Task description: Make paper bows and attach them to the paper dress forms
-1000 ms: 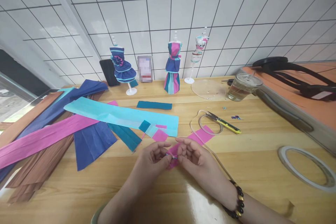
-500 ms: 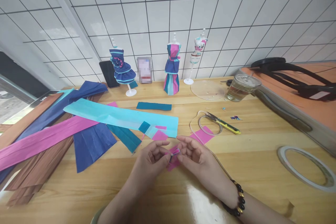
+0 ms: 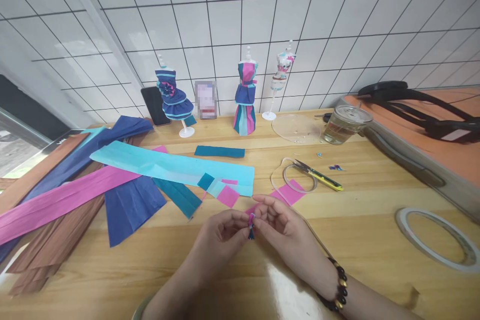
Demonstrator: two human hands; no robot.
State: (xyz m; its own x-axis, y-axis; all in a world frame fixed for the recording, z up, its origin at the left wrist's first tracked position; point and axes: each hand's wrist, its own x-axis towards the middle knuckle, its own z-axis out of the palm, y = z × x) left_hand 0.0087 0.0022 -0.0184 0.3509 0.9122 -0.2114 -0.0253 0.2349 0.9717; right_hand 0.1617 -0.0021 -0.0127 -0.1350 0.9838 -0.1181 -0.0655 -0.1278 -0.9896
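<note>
My left hand (image 3: pixel 221 234) and my right hand (image 3: pixel 279 227) meet over the wooden table (image 3: pixel 240 280), both pinching a tiny folded piece of pink and blue crepe paper (image 3: pixel 251 225) between their fingertips. The piece stands upright between the thumbs. A beaded bracelet (image 3: pixel 339 287) sits on my right wrist. Just beyond the hands lie small pink paper squares (image 3: pixel 228 195) and a pink strip (image 3: pixel 288 193).
Long crepe strips in light blue (image 3: pixel 172 166), pink (image 3: pixel 56 202), navy (image 3: pixel 131 205) and brown (image 3: pixel 48 245) cover the left. Snips (image 3: pixel 318 175), tape rings (image 3: pixel 435 237), a cup (image 3: pixel 347 124) and three dressed mini mannequins (image 3: pixel 245 92) stand farther back.
The pink paper that lay flat under my fingers has been gathered into a small upright bundle. My hands have closed in slightly toward each other.
</note>
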